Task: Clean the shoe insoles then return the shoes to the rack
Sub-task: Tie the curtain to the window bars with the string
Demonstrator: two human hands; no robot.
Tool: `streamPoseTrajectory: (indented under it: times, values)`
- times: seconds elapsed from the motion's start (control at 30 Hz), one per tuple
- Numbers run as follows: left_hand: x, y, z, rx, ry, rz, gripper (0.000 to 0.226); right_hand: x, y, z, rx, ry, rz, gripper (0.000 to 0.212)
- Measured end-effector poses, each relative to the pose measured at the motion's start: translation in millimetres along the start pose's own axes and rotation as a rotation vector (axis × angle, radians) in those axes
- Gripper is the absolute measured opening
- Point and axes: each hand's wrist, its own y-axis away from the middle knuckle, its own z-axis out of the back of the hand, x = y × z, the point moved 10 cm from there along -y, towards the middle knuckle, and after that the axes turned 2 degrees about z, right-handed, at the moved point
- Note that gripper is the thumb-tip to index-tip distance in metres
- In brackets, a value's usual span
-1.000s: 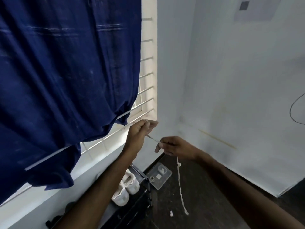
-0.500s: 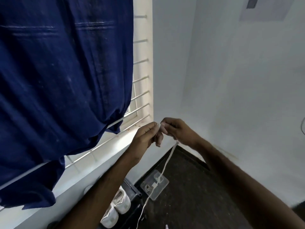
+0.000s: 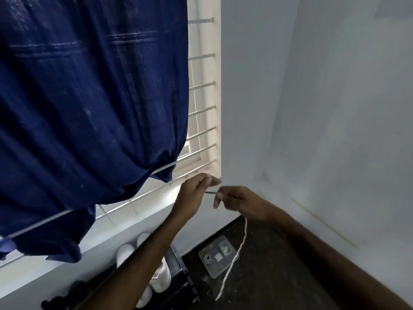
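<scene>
My left hand (image 3: 196, 189) and my right hand (image 3: 240, 201) are raised by the window's lower right corner, a short gap apart. Both pinch a white shoelace (image 3: 234, 258): a taut stretch runs between the hands, and the rest hangs from my right hand down toward the dark floor. Far below, a pair of white shoes (image 3: 159, 276) sits on the black shoe rack (image 3: 178, 262), partly hidden by my left forearm. No insole can be made out.
A dark blue curtain (image 3: 89, 108) hangs over the white window grille (image 3: 201, 135) at left. A clear plastic box (image 3: 218, 257) holding small items lies on the dark floor (image 3: 268, 276). White walls meet in the corner at right. Dark shoes (image 3: 60, 300) sit at the rack's left end.
The hands met half a second ago and have drawn apart again, stretching the lace between them. The view tilted slightly down, and the hanging lace swung right.
</scene>
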Motion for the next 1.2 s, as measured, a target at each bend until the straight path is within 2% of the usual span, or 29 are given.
streamPoseTrajectory:
  times: [0.1, 0.23, 0.33, 0.5, 0.63, 0.73, 0.87, 0.93, 1.1, 1.2]
  values:
    - [-0.1, 9.6, -21.2, 0.097, -0.058, 0.021, 0.032, 13.0, -12.5, 40.8, -0.076, -0.001, 0.019, 0.028]
    - [-19.5, 12.7, -23.3, 0.134, 0.155, -0.049, 0.035, 22.4, -25.3, 70.4, -0.16, -0.023, 0.017, 0.029]
    - [-35.6, 9.3, -25.1, 0.191, 0.246, -0.064, 0.031, 13.3, -30.8, 58.0, -0.189, -0.112, 0.016, 0.027]
    - [-32.2, -9.6, 7.6, -0.009, 0.447, -0.011, 0.028, -13.5, -28.5, 11.9, -0.204, -0.161, -0.023, 0.035]
    - [-8.3, -17.0, 28.0, -0.1, 0.422, 0.03, 0.03, -15.2, -20.2, -18.2, 0.015, 0.008, -0.004, 0.032]
    - [8.5, -15.1, 22.1, -0.035, 0.299, 0.079, 0.033, 5.0, -22.3, -4.6, 0.056, -0.017, 0.0, 0.03]
    - [7.0, 4.0, -6.6, 0.152, 0.179, 0.095, 0.051, 44.6, -37.3, 49.7, -0.069, 0.032, 0.045, 0.028]
    - [-9.2, 10.7, -16.5, 0.198, 0.167, 0.051, 0.047, 56.8, -39.2, 68.7, -0.135, 0.04, 0.049, 0.028]
    - [-58.1, 8.5, 1.2, 0.093, 0.498, -0.075, 0.035, 36.4, -36.0, 53.3, -0.235, -0.064, -0.007, 0.031]
    - [-59.5, 0.3, 16.2, 0.02, 0.474, -0.097, 0.034, 18.9, -26.9, 10.1, -0.098, -0.039, -0.012, 0.032]
